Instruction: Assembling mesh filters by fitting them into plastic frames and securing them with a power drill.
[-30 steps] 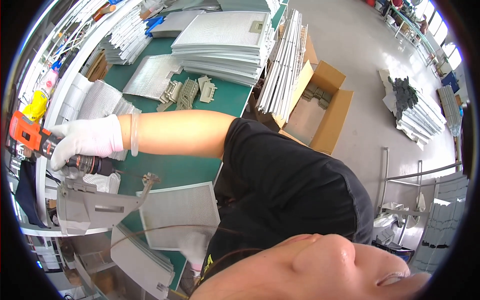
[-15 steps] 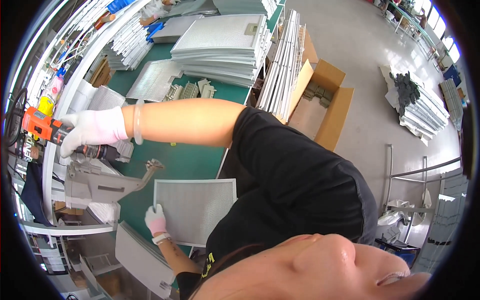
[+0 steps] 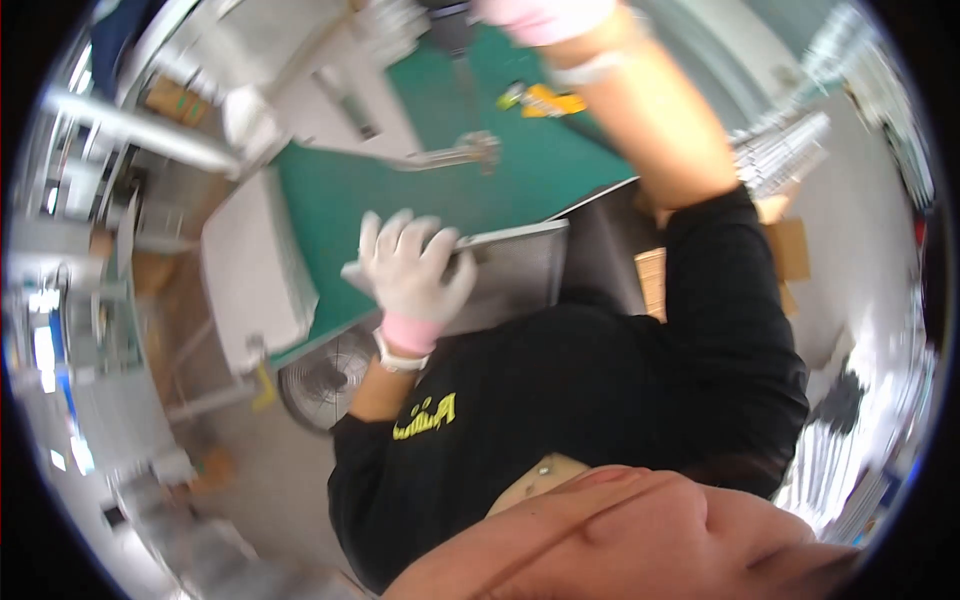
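Note:
My left hand (image 3: 415, 275), in a white glove with a pink cuff, grips the edge of a framed metal mesh panel (image 3: 520, 265), its fingers over the rim. The panel is tilted against the front of the green workbench (image 3: 400, 200), near my body. My right hand (image 3: 550, 15), gloved alike, is at the top edge of the view and partly cut off. It holds a power drill, whose dark nose (image 3: 450, 30) shows with the bit pointing down. Below the bit, the grey fixture (image 3: 350, 110) stretches out a thin arm with a metal end (image 3: 480, 150).
A stack of pale panels (image 3: 250, 270) stands at the bench's left end, by a floor fan (image 3: 325, 380). A yellow item (image 3: 550, 102) lies on the bench. Cardboard (image 3: 790, 250) and metal strips (image 3: 785, 155) are at the right. Much of the view is blurred.
The view has swung round. My right hand has brought the drill from beside the rack to over the bench near the fixture. The mesh panel, earlier lying flatter, is now tilted in my left hand.

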The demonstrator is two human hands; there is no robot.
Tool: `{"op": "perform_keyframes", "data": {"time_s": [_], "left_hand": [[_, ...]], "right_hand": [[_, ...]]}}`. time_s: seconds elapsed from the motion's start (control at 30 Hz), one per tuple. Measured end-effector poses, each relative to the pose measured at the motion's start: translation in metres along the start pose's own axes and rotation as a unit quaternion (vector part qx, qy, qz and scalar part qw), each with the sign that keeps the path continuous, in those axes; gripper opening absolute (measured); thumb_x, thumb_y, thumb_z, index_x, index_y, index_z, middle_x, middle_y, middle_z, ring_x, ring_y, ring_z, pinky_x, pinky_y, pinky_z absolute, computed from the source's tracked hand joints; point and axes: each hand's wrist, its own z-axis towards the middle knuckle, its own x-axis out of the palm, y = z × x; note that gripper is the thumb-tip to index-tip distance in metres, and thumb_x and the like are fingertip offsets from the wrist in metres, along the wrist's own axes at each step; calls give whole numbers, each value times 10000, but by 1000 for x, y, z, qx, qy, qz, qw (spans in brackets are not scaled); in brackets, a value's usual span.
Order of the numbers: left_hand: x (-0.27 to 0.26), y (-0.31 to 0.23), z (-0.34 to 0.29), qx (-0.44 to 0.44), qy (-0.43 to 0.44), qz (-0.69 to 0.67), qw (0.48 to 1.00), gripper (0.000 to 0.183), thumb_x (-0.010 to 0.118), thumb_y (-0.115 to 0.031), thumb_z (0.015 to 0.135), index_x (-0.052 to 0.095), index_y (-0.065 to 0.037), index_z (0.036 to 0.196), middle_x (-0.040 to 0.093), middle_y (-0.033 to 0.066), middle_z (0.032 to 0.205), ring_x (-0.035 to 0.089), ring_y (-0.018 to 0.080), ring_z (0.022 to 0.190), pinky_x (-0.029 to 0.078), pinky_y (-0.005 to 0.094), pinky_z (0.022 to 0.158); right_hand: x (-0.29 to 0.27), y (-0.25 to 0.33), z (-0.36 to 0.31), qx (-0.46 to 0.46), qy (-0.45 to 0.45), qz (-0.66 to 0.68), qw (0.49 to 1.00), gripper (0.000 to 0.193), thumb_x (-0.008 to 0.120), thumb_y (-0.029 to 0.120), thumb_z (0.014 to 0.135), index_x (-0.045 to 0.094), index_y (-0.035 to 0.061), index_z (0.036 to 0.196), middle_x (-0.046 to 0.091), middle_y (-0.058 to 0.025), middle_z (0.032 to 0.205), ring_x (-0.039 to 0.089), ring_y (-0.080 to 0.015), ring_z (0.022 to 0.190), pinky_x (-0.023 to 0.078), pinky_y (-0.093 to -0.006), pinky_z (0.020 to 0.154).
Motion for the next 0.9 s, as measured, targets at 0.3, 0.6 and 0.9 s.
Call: {"op": "perform_keyframes", "data": {"time_s": [0.3,0.6,0.9], "left_hand": [[-12,-12,-41,-155,23,-11,988,292,766,-244,683,674,-100,921,577,56,767,574,293,722,425,434,701],[-26,-18,-39,-179,73,-12,981,250,788,-259,666,699,-134,863,625,8,783,596,243,690,383,403,655],[-19,-12,-36,-168,65,-73,981,277,792,-247,691,726,-124,931,624,6,782,599,239,680,398,393,622]], "right_hand": [[35,-73,-42,104,52,441,890,278,598,328,975,623,52,973,607,-29,783,552,-119,600,412,-242,512],[64,-64,-64,74,-30,232,969,545,588,329,981,420,46,1415,578,-42,802,530,-118,579,404,-228,489],[43,-70,-80,152,-28,160,975,480,573,286,977,454,2,1345,613,-74,862,578,-144,666,464,-245,568]]}}
